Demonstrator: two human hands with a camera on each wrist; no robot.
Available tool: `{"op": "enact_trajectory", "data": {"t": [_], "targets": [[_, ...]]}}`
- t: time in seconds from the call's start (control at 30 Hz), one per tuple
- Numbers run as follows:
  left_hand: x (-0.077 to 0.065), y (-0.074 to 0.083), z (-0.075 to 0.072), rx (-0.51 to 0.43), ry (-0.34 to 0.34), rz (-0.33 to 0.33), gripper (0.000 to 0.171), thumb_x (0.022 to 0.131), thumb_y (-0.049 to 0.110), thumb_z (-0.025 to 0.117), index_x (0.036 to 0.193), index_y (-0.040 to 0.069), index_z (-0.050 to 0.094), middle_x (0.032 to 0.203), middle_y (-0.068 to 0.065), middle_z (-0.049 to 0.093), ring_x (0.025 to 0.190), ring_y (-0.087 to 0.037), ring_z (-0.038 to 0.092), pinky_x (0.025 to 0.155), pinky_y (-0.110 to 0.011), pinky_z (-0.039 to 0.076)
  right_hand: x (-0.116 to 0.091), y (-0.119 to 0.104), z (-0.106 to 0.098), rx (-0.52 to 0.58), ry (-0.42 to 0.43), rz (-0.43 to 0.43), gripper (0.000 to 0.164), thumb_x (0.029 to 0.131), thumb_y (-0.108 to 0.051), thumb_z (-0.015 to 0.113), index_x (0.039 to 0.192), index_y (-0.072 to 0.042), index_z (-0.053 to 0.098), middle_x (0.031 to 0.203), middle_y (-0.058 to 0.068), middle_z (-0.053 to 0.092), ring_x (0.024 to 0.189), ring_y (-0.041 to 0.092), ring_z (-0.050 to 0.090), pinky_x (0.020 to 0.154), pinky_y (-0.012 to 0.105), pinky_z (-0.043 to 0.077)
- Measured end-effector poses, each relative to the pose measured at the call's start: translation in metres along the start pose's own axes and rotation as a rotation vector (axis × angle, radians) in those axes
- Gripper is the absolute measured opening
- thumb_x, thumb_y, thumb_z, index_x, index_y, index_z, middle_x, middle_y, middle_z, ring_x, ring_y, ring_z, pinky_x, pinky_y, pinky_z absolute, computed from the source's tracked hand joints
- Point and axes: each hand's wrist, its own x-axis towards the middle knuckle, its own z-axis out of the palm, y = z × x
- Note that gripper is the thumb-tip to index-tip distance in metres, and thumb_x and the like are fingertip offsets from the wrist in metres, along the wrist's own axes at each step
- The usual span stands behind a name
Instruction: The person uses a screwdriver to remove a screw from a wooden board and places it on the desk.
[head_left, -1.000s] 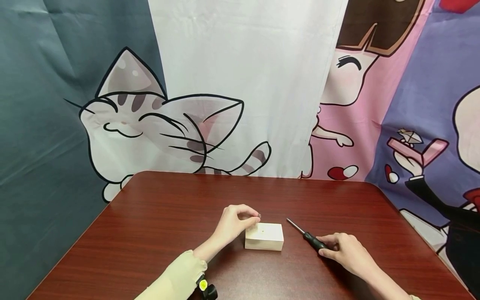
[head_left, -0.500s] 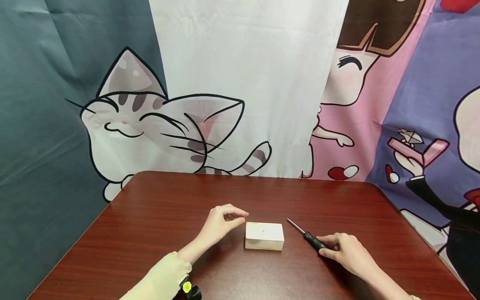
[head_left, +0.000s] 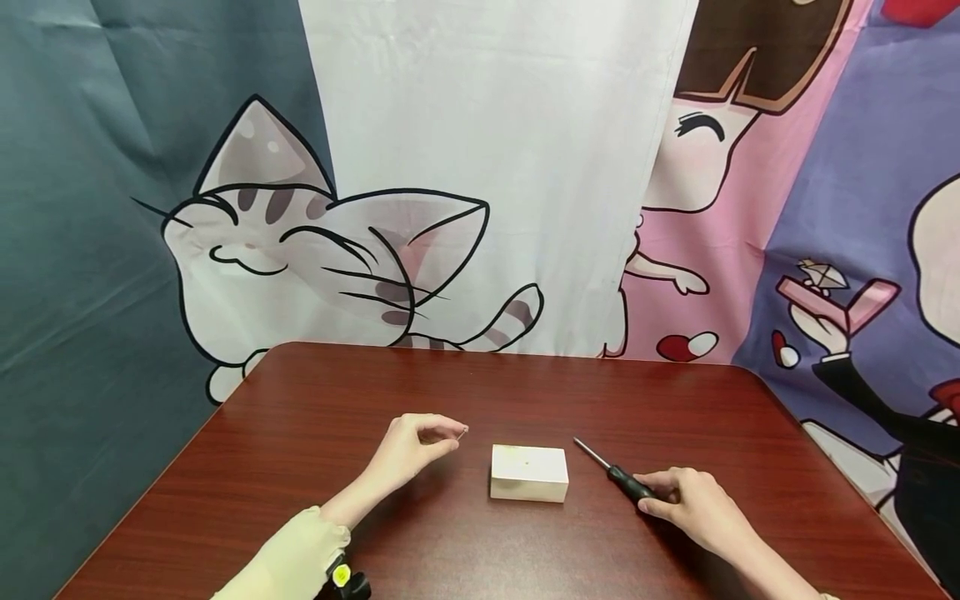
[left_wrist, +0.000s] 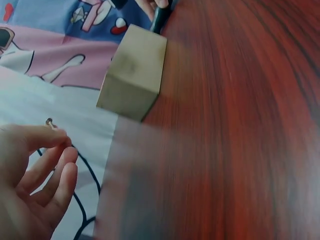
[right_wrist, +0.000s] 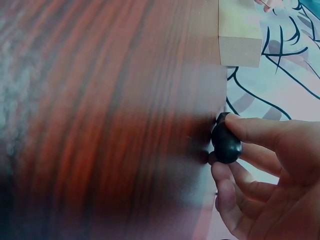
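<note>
My left hand (head_left: pixel 412 446) is above the table, left of a pale wooden block (head_left: pixel 529 473). Thumb and fingertips pinch a small screw (left_wrist: pixel 49 122), whose head and part of the shank stick out in the left wrist view. A small dark hole shows in the block's top face in the head view. To the right of the block, my right hand (head_left: pixel 696 505) grips the black handle of a screwdriver (head_left: pixel 628 483). Its metal shaft points away toward the far left. The right wrist view shows the round butt of the handle (right_wrist: pixel 227 145) between thumb and fingers.
The reddish-brown wooden table (head_left: pixel 360 383) extends around both hands. A printed curtain (head_left: pixel 480 167) with cartoon figures hangs behind its far edge. A dark wrist camera (head_left: pixel 352 583) is strapped at the left sleeve.
My left hand has moved left, away from the block's top left corner, with the screw still in its fingertips. The block, right hand and screwdriver have stayed in place.
</note>
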Motion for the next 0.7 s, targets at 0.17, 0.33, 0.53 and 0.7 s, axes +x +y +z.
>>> {"op": "enact_trajectory", "data": {"t": [0.17, 0.33, 0.53, 0.7], "targets": [[-0.005, -0.011, -0.014, 0.039, -0.024, -0.007, 0.022, 0.085, 0.006, 0.076, 0.105, 0.017, 0.076, 0.083, 0.0, 0.076, 0.071, -0.001, 0.066, 0.067, -0.019, 0.056, 0.0, 0.0, 0.001, -0.005, 0.004, 0.001, 0.034, 0.077, -0.033, 0.082, 0.11, -0.022, 0.077, 0.1, -0.003, 0.075, 0.069, -0.003, 0.051, 0.059, 0.02, 0.04], [-0.009, -0.023, -0.026, 0.067, -0.026, 0.003, 0.022, 0.084, 0.006, 0.076, 0.104, 0.016, 0.075, 0.078, 0.005, 0.073, 0.069, -0.002, 0.065, 0.066, -0.02, 0.055, 0.0, 0.0, 0.0, -0.016, 0.011, -0.005, 0.034, 0.077, -0.034, 0.082, 0.109, -0.023, 0.077, 0.101, -0.003, 0.075, 0.072, -0.004, 0.054, 0.06, 0.021, 0.042], [-0.013, -0.035, -0.037, 0.111, -0.021, -0.019, 0.022, 0.083, 0.004, 0.077, 0.101, 0.016, 0.075, 0.076, 0.006, 0.072, 0.066, -0.001, 0.063, 0.064, -0.02, 0.054, 0.0, 0.0, 0.0, -0.014, 0.01, 0.003, 0.033, 0.077, -0.033, 0.082, 0.109, -0.023, 0.077, 0.101, -0.003, 0.075, 0.074, -0.004, 0.058, 0.061, 0.021, 0.045], [-0.015, -0.046, -0.042, 0.18, -0.03, -0.056, 0.02, 0.082, 0.006, 0.077, 0.099, 0.017, 0.074, 0.07, 0.009, 0.068, 0.064, 0.0, 0.059, 0.062, -0.019, 0.05, 0.0, -0.002, 0.001, -0.02, 0.014, 0.008, 0.032, 0.078, -0.03, 0.082, 0.109, -0.023, 0.077, 0.1, -0.003, 0.075, 0.072, -0.004, 0.056, 0.061, 0.02, 0.044]]}}
